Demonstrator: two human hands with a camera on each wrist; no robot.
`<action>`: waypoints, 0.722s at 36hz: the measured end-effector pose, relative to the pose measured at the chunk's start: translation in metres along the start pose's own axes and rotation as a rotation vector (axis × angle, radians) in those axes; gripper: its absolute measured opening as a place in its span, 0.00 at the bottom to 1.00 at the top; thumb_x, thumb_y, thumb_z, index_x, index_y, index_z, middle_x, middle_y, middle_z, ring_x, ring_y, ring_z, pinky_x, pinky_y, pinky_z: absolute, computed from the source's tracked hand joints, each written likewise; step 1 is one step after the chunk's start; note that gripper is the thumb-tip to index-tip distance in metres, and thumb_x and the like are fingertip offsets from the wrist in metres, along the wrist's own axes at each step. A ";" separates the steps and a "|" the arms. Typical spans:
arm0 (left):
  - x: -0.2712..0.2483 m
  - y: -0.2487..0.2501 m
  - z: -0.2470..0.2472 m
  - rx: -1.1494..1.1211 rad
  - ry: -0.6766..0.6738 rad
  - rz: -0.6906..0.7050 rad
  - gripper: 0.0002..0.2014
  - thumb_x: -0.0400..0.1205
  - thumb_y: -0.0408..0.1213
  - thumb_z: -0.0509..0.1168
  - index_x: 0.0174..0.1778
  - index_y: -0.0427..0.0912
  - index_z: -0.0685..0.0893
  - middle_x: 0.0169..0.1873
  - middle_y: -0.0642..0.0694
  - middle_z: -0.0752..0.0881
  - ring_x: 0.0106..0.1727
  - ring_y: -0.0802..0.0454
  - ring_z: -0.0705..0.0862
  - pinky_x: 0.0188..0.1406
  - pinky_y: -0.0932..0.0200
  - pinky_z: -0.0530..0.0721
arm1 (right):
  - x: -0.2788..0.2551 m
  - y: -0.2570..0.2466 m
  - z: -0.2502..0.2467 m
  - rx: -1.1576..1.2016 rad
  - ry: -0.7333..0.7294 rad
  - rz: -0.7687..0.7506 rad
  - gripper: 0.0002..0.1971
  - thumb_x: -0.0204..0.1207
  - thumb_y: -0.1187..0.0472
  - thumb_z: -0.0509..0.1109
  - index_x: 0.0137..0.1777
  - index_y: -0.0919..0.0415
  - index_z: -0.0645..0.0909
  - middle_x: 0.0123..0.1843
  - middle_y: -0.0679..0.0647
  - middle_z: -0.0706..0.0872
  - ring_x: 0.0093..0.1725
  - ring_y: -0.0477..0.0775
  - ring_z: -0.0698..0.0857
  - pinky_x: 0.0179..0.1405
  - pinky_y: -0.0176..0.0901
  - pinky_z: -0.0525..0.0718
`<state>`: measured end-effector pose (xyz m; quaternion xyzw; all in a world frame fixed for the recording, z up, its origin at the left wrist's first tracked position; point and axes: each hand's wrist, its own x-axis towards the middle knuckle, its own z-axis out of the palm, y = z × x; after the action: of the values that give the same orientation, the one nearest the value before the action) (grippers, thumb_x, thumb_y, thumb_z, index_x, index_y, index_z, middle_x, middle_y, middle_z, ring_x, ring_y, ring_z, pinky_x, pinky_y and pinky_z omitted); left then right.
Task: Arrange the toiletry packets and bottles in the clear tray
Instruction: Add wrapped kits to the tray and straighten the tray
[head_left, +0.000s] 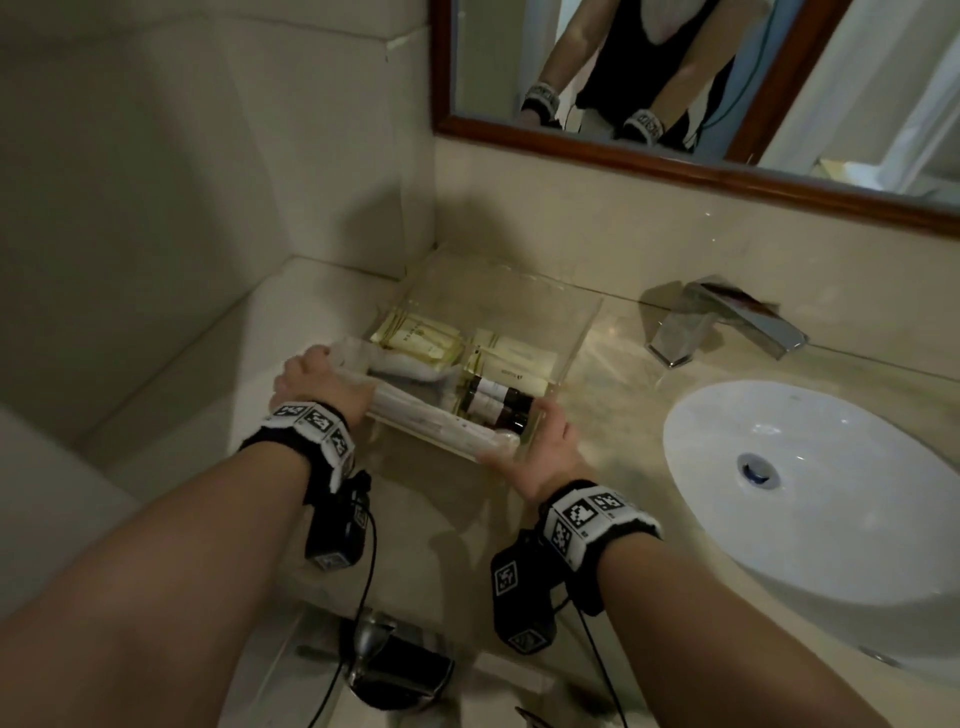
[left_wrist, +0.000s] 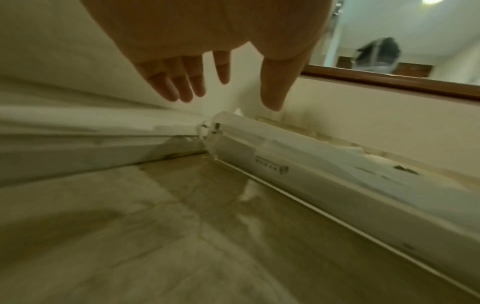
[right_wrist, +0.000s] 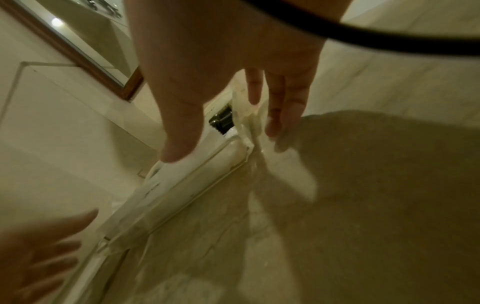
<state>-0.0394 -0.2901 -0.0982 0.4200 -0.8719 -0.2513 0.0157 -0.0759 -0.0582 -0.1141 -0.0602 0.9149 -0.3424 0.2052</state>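
Observation:
The clear tray (head_left: 586, 332) stands on the marble counter in the corner by the wall. Inside lie yellow packets (head_left: 415, 336), white packets (head_left: 517, 358), two dark bottles (head_left: 498, 402) and long white packets (head_left: 431, 415) along the front wall. My left hand (head_left: 311, 379) rests at the tray's near left corner with straight fingers (left_wrist: 182, 90). My right hand (head_left: 540, 447) touches the near right corner, thumb on the front rim and fingers (right_wrist: 275, 115) along the side wall. In the wrist views the tray's front wall (left_wrist: 311, 185) (right_wrist: 168, 201) shows the long packets behind it.
A white oval basin (head_left: 810, 499) sits right of the tray, with a chrome faucet (head_left: 727, 322) behind it. A wood-framed mirror (head_left: 675, 166) hangs above. A raised stone ledge (head_left: 208, 364) and the wall bound the left side. A dark object (head_left: 395, 670) lies below the counter's front edge.

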 end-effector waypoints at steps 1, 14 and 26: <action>0.001 -0.004 -0.001 -0.056 -0.031 -0.044 0.37 0.76 0.49 0.67 0.78 0.40 0.60 0.74 0.35 0.67 0.74 0.35 0.69 0.73 0.47 0.69 | -0.001 0.000 0.001 0.055 -0.020 0.021 0.52 0.63 0.44 0.79 0.81 0.49 0.49 0.80 0.57 0.63 0.75 0.59 0.71 0.73 0.48 0.71; 0.010 -0.008 0.000 -0.247 -0.144 -0.132 0.31 0.80 0.48 0.64 0.75 0.33 0.67 0.73 0.33 0.71 0.73 0.36 0.72 0.69 0.51 0.72 | 0.001 0.003 0.012 0.113 -0.002 0.000 0.50 0.70 0.60 0.78 0.82 0.46 0.46 0.73 0.56 0.76 0.68 0.57 0.80 0.68 0.48 0.78; 0.018 0.004 0.007 -0.348 -0.159 -0.136 0.39 0.77 0.49 0.68 0.81 0.40 0.58 0.77 0.35 0.65 0.76 0.35 0.69 0.73 0.46 0.71 | 0.010 0.008 0.005 0.152 0.084 -0.034 0.47 0.70 0.59 0.77 0.81 0.43 0.49 0.73 0.58 0.77 0.68 0.59 0.80 0.70 0.49 0.76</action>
<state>-0.0558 -0.2981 -0.1058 0.4476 -0.7835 -0.4309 0.0023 -0.0827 -0.0581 -0.1263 -0.0457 0.8929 -0.4164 0.1648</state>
